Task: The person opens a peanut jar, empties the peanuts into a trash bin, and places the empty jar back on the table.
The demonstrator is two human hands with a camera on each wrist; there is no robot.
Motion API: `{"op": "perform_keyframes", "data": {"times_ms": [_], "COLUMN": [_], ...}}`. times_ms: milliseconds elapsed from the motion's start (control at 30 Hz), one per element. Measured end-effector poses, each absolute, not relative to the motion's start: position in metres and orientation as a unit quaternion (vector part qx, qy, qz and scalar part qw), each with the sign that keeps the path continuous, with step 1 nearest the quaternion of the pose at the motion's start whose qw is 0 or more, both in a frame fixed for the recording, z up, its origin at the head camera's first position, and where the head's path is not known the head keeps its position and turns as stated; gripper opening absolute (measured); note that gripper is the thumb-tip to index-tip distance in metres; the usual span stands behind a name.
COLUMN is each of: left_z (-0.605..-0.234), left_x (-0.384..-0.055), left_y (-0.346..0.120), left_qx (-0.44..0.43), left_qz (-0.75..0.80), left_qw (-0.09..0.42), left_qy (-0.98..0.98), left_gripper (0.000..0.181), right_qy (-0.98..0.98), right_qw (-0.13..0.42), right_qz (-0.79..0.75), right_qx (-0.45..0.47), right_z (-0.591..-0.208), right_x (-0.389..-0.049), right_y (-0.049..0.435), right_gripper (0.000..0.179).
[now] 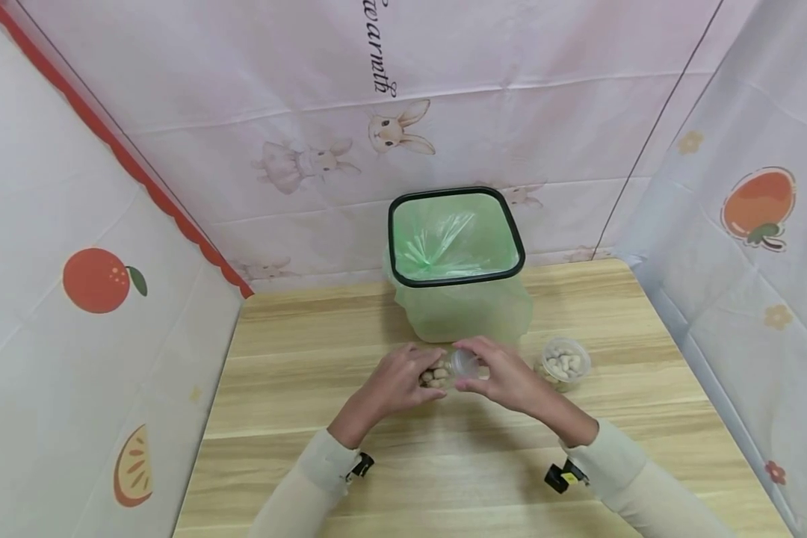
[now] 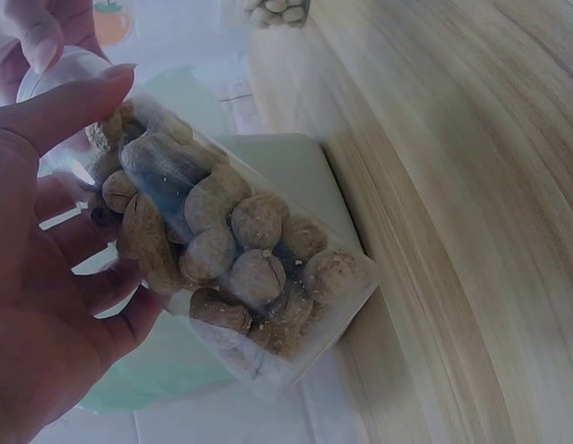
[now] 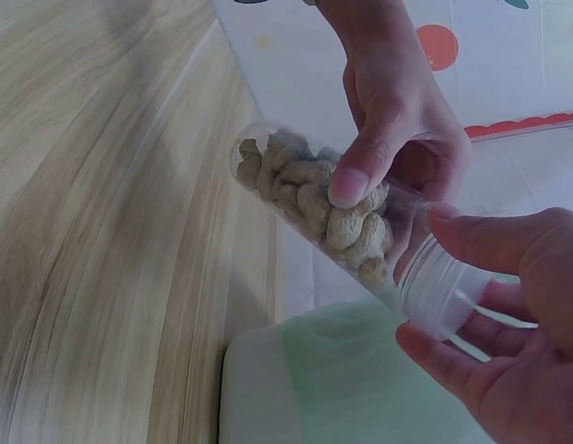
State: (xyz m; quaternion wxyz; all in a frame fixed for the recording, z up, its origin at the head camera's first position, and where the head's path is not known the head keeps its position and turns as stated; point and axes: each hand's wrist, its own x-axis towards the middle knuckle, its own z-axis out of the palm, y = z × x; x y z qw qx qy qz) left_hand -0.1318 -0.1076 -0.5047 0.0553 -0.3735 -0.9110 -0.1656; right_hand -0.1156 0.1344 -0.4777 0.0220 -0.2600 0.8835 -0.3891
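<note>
My left hand (image 1: 400,379) grips a clear plastic jar (image 3: 305,190) of unshelled peanuts (image 2: 254,250) around its side. The jar tilts above the table, its capped end toward my right hand (image 1: 501,375). In the right wrist view, the thumb and fingers of that hand pinch the translucent screw lid (image 3: 439,289) at the jar's mouth. The lid sits on the jar's end in this view. Peanuts fill most of the jar toward its base.
A second clear jar (image 1: 563,364) with pale nuts, without a lid on top, stands right of my right hand. Behind the hands is a bin (image 1: 460,310) with a black rim and a green bag lining. Printed cloth walls border the wooden table (image 1: 296,418).
</note>
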Motion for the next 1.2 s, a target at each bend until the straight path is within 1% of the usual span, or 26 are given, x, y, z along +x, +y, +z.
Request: {"op": "perform_keyframes", "data": {"times_ms": [200, 367, 600, 767, 1000, 1067, 1200], "left_z": [-0.502, -0.499, -0.497, -0.496, -0.495, -0.495, -0.496], "left_x": [-0.133, -0.133, -0.132, -0.131, -0.132, -0.132, -0.133], "left_y": [-0.109, -0.11, -0.11, -0.11, -0.111, -0.112, -0.115], "left_qx": [-0.374, -0.377, -0.379, -0.367, -0.36, -0.357, -0.355], "left_qz": [-0.17, -0.173, -0.18, -0.184, -0.181, -0.184, -0.184], "left_qw": [0.029, 0.02, 0.005, -0.008, -0.011, -0.012, 0.001], "left_qy": [-0.911, -0.91, -0.908, -0.912, -0.915, -0.916, -0.917], "left_gripper": [0.069, 0.069, 0.07, 0.071, 0.07, 0.069, 0.068], "right_qy": [0.874, 0.869, 0.861, 0.863, 0.869, 0.869, 0.865], "right_qw": [-0.012, -0.03, -0.025, -0.015, -0.027, -0.021, -0.002], "right_qz": [-0.377, -0.367, -0.367, -0.368, -0.374, -0.384, -0.414], "right_qx": [-0.305, -0.329, -0.351, -0.346, -0.324, -0.311, -0.283], "right_z": [-0.479, -0.48, -0.478, -0.475, -0.474, -0.473, -0.473], "right_x": [-0.117, -0.117, -0.116, -0.115, -0.116, -0.116, -0.115], "right_y": [0.137, 0.14, 0.143, 0.146, 0.147, 0.147, 0.146], "right_gripper": [0.059, 0.058, 0.058, 0.058, 0.061, 0.061, 0.062]}}
